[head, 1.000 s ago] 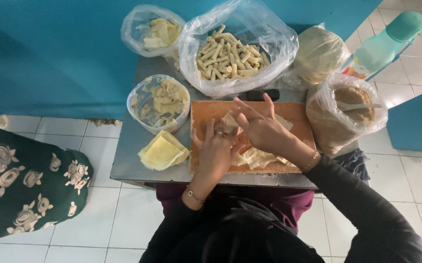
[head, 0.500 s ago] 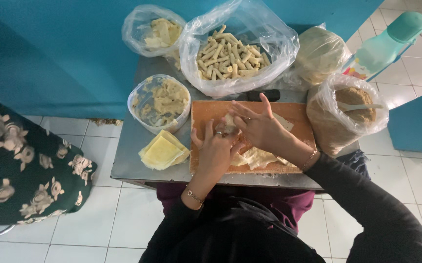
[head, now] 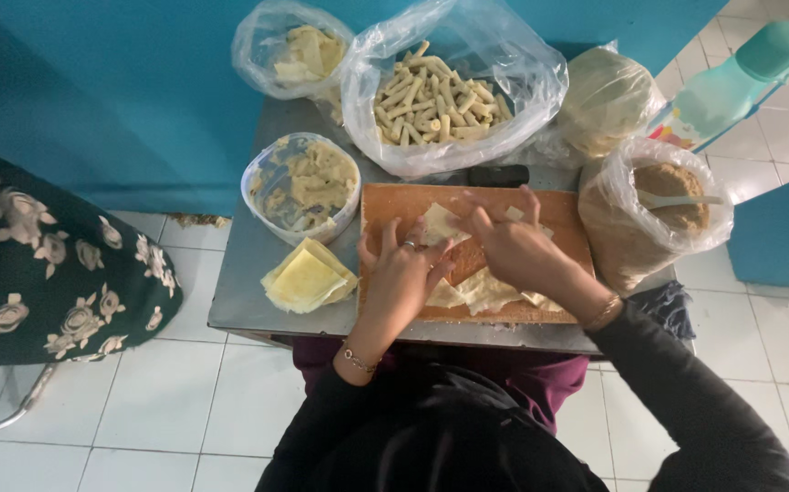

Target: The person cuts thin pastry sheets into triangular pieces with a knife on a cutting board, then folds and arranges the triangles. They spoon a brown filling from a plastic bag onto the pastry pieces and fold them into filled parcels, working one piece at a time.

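Both hands had barely shifted on the cutting board (head: 394, 205) since a second earlier; the floral cloth (head: 48, 264) at the left edge had swung further into view. Left hand (head: 403, 273) lay flat, fingers spread, pressing on a thin dough sheet (head: 440, 223). Right hand (head: 513, 246) was curled over the same sheet, fingertips pinching its edge; exact grip hard to tell. More sheets (head: 490, 292) lay under the right wrist on the board. Board sat on the metal worktop (head: 239, 292). Stack of yellow wrappers (head: 308, 278) just left of the board, bowl of filling (head: 303, 187) behind it. Bag of finished rolls (head: 440, 100) behind the board, bag of brown crumbs (head: 654, 210) with a spoon to the right. Green bottle (head: 732, 82) far right.
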A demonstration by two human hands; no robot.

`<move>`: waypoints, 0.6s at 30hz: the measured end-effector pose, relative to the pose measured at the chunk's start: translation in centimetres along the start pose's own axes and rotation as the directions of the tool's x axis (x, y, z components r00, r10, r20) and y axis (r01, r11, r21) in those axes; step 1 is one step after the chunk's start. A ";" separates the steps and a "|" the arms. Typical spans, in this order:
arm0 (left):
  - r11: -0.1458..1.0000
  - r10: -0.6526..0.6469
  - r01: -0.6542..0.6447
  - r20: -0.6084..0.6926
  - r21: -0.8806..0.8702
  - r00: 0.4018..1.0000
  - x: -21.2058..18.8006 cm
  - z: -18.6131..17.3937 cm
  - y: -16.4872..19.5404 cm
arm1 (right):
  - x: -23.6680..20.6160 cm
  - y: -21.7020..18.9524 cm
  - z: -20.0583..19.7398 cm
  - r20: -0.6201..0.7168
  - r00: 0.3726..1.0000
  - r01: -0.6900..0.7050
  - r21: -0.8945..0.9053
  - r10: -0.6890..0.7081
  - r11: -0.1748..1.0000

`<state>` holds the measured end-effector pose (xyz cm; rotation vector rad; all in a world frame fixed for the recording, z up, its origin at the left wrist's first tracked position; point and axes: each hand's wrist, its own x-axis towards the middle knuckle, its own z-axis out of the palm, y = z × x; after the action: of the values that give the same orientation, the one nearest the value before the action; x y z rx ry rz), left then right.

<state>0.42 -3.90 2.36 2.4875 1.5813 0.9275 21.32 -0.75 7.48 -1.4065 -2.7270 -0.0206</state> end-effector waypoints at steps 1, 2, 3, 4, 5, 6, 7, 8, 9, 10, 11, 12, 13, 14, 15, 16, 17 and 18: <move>1.000 0.013 -0.013 -0.012 0.005 1.000 0.0 0.0 0.1 | -0.3 0.4 -0.4 0.077 0.994 -0.081 0.024 0.079 0.996; 1.000 0.004 -0.004 0.008 -0.008 1.000 0.0 0.0 0.1 | -0.5 0.6 -0.8 0.151 0.976 -0.162 0.037 0.155 0.986; 1.000 -0.006 0.007 0.023 -0.020 1.000 0.1 0.0 0.1 | -0.5 0.7 -1.0 0.102 0.983 -0.155 0.033 0.151 0.987; 0.999 -0.020 0.021 0.040 -0.029 0.999 0.2 0.0 0.2 | -0.3 0.7 -1.0 0.055 0.988 -0.143 0.032 0.141 0.989; 1.000 -0.014 0.015 0.028 -0.025 1.000 0.2 -0.1 0.2 | -0.1 0.5 -0.9 0.012 0.991 -0.131 0.035 0.131 0.991; 1.000 -0.008 0.008 0.019 -0.020 1.000 0.2 -0.2 0.2 | 0.2 0.1 -0.6 -0.063 0.997 -0.046 0.017 0.047 0.999; 1.000 0.001 0.000 0.008 -0.016 1.000 0.2 -0.2 0.2 | 0.5 -0.3 -0.1 -0.138 0.990 0.034 -0.007 -0.035 0.999; 1.000 -0.002 0.003 0.013 -0.024 1.000 0.3 -0.3 0.2 | 0.7 -0.5 0.3 -0.211 0.971 0.110 -0.037 -0.115 0.993; 0.999 -0.005 0.006 0.016 -0.032 1.000 0.3 -0.3 0.2 | 0.8 -0.7 0.7 -0.230 0.960 0.140 -0.103 -0.161 0.985; 0.999 -0.010 0.011 0.018 -0.038 1.000 0.3 -0.4 0.2 | 0.8 -0.8 1.1 -0.246 0.946 0.170 -0.169 -0.209 0.971; 1.000 -0.009 0.010 0.020 -0.030 1.000 0.3 -0.4 0.3 | 0.8 -0.9 1.4 -0.257 0.931 0.200 -0.235 -0.259 0.951; 1.000 -0.010 0.011 0.020 -0.021 1.000 0.3 -0.4 0.3 | 0.5 -0.8 1.5 -0.228 0.938 0.179 -0.326 -0.261 0.928; 1.000 -0.013 0.013 0.022 -0.012 1.000 0.2 -0.5 0.4 | 0.2 -0.6 1.5 -0.199 0.945 0.159 -0.412 -0.260 0.897; 1.000 -0.015 0.016 0.018 -0.019 1.000 0.2 -0.5 0.3 | -0.1 -0.7 1.5 -0.170 0.953 0.138 -0.495 -0.252 0.858; 1.000 -0.013 0.014 0.013 -0.028 1.000 0.1 -0.6 0.3 | -0.4 -0.8 1.4 -0.157 0.954 0.152 -0.483 -0.256 0.862; 0.999 -0.009 0.009 0.002 -0.035 1.000 0.3 -0.5 0.3 | -0.5 -0.9 1.2 -0.147 0.954 0.163 -0.476 -0.261 0.864; 1.000 -0.007 0.007 0.002 -0.029 1.000 0.4 -0.5 0.3 | -0.6 -1.0 1.0 -0.139 0.953 0.176 -0.471 -0.270 0.864; 1.000 -0.006 0.007 0.003 -0.022 1.000 0.4 -0.5 0.2 | -0.7 -1.0 0.6 -0.100 0.960 0.183 -0.480 -0.261 0.858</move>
<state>0.46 -3.82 3.01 2.4667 1.5690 0.9350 20.86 -1.87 6.84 -1.0884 -2.8387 -0.8219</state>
